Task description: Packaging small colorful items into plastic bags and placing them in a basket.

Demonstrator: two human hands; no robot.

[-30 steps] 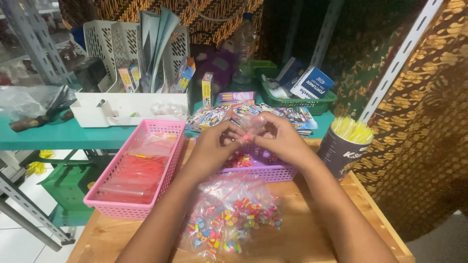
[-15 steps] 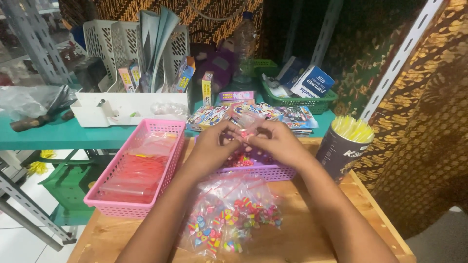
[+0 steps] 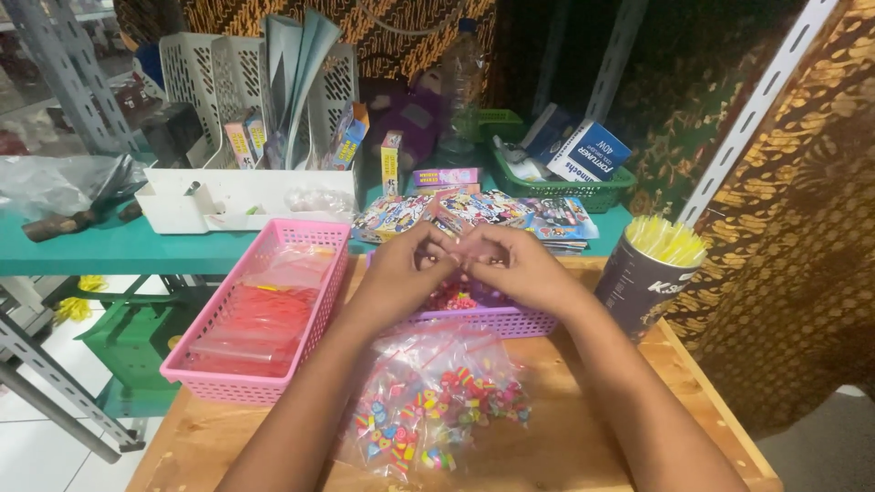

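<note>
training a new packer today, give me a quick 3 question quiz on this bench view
1. True or false: both hands meet above the purple basket.
2. What fills the pink basket? A) clear bags with red strips B) yellow sticks C) books
3. What lies on the wooden table nearest the person?

Key
1. True: left hand and right hand pinch something small together there.
2. A.
3. A clear bag of colourful small pieces.
</note>
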